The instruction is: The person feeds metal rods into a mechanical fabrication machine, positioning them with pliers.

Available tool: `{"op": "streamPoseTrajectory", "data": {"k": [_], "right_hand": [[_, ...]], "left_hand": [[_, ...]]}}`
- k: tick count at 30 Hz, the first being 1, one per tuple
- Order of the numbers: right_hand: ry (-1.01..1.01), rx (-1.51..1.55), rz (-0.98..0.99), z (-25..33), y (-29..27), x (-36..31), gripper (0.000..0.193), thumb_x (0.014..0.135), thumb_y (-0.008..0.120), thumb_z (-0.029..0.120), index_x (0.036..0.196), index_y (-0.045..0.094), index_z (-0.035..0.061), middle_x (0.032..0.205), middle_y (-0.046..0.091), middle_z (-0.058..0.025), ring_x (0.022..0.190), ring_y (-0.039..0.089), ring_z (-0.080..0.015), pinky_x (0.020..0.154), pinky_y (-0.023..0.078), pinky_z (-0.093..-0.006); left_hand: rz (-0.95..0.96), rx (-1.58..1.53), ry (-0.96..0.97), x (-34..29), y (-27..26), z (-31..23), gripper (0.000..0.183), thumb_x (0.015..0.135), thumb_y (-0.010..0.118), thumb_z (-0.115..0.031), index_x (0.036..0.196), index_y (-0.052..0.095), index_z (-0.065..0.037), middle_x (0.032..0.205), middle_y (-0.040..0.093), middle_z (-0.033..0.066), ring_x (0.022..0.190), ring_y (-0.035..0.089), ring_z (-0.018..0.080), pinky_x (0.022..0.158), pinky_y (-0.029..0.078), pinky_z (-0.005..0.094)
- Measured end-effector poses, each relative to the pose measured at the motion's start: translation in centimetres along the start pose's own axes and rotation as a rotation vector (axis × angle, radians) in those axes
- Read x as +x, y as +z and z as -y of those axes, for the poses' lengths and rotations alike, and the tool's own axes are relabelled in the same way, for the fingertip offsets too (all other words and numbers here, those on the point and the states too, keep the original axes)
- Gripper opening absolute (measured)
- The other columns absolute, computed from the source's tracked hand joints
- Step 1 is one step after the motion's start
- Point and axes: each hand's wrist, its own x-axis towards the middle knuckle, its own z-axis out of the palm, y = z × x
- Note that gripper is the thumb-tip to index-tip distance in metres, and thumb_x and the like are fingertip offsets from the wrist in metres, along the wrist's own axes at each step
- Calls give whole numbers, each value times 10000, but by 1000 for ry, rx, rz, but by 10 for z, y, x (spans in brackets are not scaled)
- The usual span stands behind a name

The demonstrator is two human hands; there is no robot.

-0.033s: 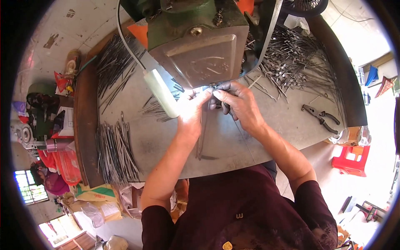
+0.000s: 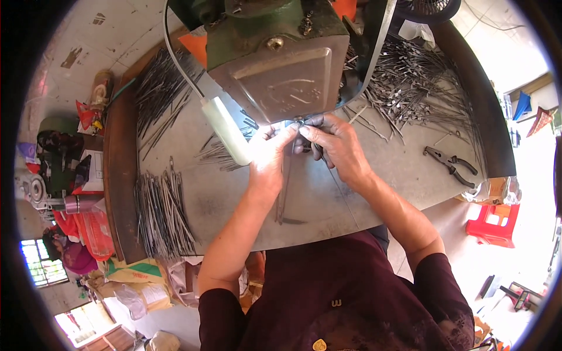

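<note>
Both my hands meet at their fingertips just below the front edge of a green and grey machine head (image 2: 284, 76). My left hand (image 2: 269, 155) is closed, thumb and fingers pinching a thin metal rod (image 2: 285, 187) that hangs down toward the table's near edge. My right hand (image 2: 344, 153) is closed too; a second thin metal rod (image 2: 344, 198) slants from its curled fingers toward the lower right. The upper ends of the rods are mostly hidden by my fingers and the machine's bright light.
A white lamp (image 2: 226, 131) hangs close left of my left hand. Bundles of metal rods (image 2: 164, 213) lie on the metal table (image 2: 234, 225) at left, with a tangled pile (image 2: 413, 88) at far right. Pliers (image 2: 451, 165) rest at right. Raised brown edges (image 2: 490, 128) flank the table.
</note>
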Motion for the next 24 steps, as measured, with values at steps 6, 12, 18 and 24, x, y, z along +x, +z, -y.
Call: {"op": "streamPoseTrajectory", "data": {"k": [6, 12, 18, 24], "right_hand": [[57, -101, 41, 2, -8, 6, 238, 910, 598, 231, 1025, 632, 26, 775, 675, -41, 549, 496, -51, 398, 323, -183], [41, -393, 68, 8, -11, 7, 202, 919, 586, 195, 1027, 620, 28, 750, 663, -42, 523, 543, -82, 425, 396, -230], [64, -154, 3, 3, -7, -18, 180, 946, 570, 194, 1007, 602, 28, 720, 618, -22, 495, 528, -87, 425, 400, -266], [29, -177, 6, 3, -6, -22, 177, 948, 570, 189, 995, 599, 21, 714, 615, -25, 494, 523, -87, 430, 399, -266]], "left_hand": [[108, 126, -2, 11, -8, -9, 74, 851, 661, -70, 883, 643, -6, 783, 650, 62, 674, 589, 146, 646, 475, 284], [133, 278, -24, 3, -8, -9, 78, 857, 637, -80, 880, 634, -5, 794, 642, 58, 694, 590, 134, 654, 477, 278], [102, 15, 55, -12, -3, 6, 156, 877, 657, -74, 980, 551, -26, 867, 617, 59, 734, 600, 144, 688, 504, 285], [44, 61, 86, -8, -5, 14, 193, 871, 670, -67, 1005, 548, 0, 875, 632, 55, 729, 592, 112, 673, 484, 242]]}}
